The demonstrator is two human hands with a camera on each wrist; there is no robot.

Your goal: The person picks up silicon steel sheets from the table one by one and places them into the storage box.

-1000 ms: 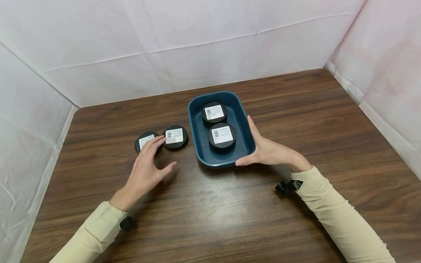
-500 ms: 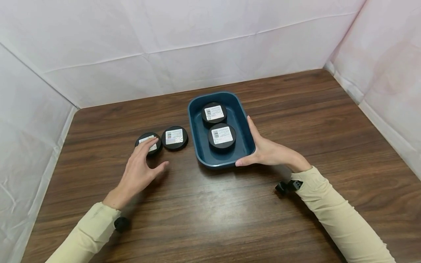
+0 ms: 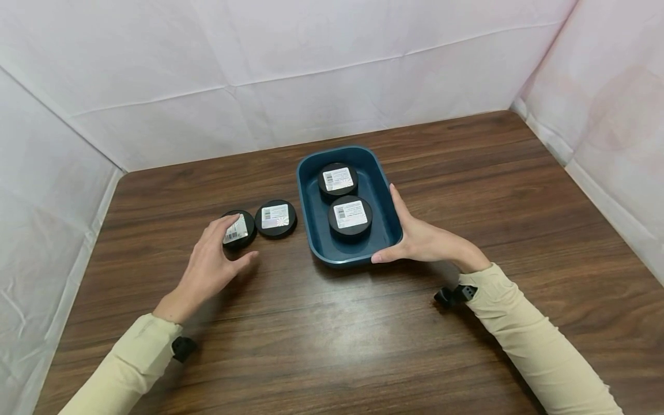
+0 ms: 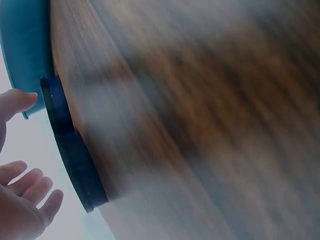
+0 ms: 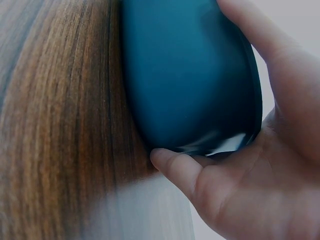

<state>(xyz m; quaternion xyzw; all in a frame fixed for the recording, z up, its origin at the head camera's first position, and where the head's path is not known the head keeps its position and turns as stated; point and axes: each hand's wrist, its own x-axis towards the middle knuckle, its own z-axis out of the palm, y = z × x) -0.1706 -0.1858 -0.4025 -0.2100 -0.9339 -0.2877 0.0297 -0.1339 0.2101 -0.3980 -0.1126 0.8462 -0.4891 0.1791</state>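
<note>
In the head view, a round black container (image 3: 248, 226) with a white label lies on the table, partly covered by my left hand (image 3: 204, 270). The fingers are spread from the thumb over it, and in the left wrist view they stand apart from both containers. A second black container (image 3: 276, 219) lies close beside it to the right. My right hand (image 3: 422, 236) holds the near right corner of a dark blue rectangular tray (image 3: 385, 199), thumb at the front edge, fingers along the side. Inside the tray sit two more labelled black containers, a far one (image 3: 338, 180) and a near one (image 3: 350, 217).
The brown wooden table (image 3: 332, 334) carries the tray and containers. White cloth walls (image 3: 259, 75) enclose its back and both sides. Dark wrist devices (image 3: 183, 349) sit at both cuffs.
My left hand has shifted left and slightly down, from between the two loose containers to over the left one. My right hand and the tray stay in place.
</note>
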